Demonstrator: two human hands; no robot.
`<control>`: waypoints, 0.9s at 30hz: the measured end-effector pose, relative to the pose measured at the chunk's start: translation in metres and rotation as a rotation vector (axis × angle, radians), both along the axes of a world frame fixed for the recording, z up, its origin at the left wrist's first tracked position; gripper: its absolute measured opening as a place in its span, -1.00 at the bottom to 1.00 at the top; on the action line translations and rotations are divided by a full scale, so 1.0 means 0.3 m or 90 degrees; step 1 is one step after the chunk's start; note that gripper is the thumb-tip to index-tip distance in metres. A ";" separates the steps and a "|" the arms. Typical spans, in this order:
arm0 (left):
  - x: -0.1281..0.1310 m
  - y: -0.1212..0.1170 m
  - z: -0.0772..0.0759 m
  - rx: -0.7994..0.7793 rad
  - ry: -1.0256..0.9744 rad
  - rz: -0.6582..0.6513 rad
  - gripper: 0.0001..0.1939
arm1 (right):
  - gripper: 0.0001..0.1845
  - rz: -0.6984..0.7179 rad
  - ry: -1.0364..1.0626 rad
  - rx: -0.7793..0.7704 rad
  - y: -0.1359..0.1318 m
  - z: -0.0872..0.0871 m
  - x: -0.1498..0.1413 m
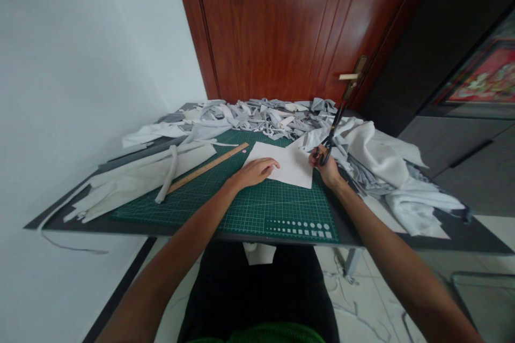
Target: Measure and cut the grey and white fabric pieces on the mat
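A white rectangular sheet (295, 163), paper or cloth, lies on the green cutting mat (249, 206). My left hand (257, 171) rests on its left part, fingers lying loosely over the surface and holding nothing. Just off the sheet's right edge, my right hand (325, 165) grips a pair of black scissors (330, 134) by the handles, with the blades pointing up and away from me. A wooden ruler (207, 169) lies slanted on the mat, left of the sheet. Close to the ruler's far end is a small pinkish round piece (244, 151).
Grey and white fabric scraps (273, 118) are heaped along the table's back. A pile of white cloth (378, 155) covers the right side; long pale strips (137, 179) lie at left. A wooden door (273, 27) stands behind, a white wall (100, 64) at left.
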State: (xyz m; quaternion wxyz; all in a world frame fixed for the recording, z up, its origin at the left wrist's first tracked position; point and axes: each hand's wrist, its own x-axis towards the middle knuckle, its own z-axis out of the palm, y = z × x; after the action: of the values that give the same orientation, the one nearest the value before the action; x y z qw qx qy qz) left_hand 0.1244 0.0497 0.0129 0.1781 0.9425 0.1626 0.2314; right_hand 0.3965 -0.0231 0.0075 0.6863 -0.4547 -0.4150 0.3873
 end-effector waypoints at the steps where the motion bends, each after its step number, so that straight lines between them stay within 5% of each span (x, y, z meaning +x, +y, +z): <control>1: -0.011 0.008 0.000 -0.023 0.007 0.030 -0.68 | -0.39 0.001 -0.006 -0.003 0.000 -0.001 -0.001; 9: -0.014 0.010 -0.017 -0.103 -0.014 0.071 -0.72 | -0.34 0.015 -0.117 -0.038 -0.003 -0.021 -0.022; 27: -0.048 0.060 -0.011 -0.068 -0.109 0.213 -0.63 | -0.30 0.028 -0.328 -0.062 -0.018 -0.031 -0.035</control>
State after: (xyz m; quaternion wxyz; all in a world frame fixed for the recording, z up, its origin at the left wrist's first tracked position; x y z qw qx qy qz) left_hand 0.1100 0.0676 0.0095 0.2002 0.8684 0.3135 0.3280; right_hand 0.3861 -0.0285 -0.0018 0.5267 -0.5616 -0.5666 0.2934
